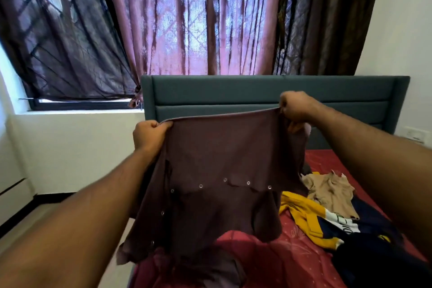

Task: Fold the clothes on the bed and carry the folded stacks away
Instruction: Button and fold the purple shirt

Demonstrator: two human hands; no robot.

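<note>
Your brown garment [217,170] hangs mid-frame and blocks the near left part of the bed [292,262]; its bottom hem bunches at 6 o'clock, where you can't tell the cloth from whatever lies under it. What kind of garment it is stays unclear; small metal eyelets run across it. Your left hand [149,134] pinches the top edge at 9 o'clock, fingers curled round the cloth. Your right hand [295,105] grips the same edge at 1 o'clock, held higher, fingertips hidden in the fold. Both forearms run off the frame's bottom corners; the right one covers the bed's far right side.

At 4 o'clock, on the red sheet, a yellow and navy garment [311,222] lies crumpled, touching a beige garment [332,192] just above it. A dark pile [374,262] at 5 o'clock is cut off by the frame edge. The teal headboard [233,91] stands behind the cloth, with curtains [191,18] at 12 o'clock and a wall switch [415,134] at 3 o'clock, blurred.
</note>
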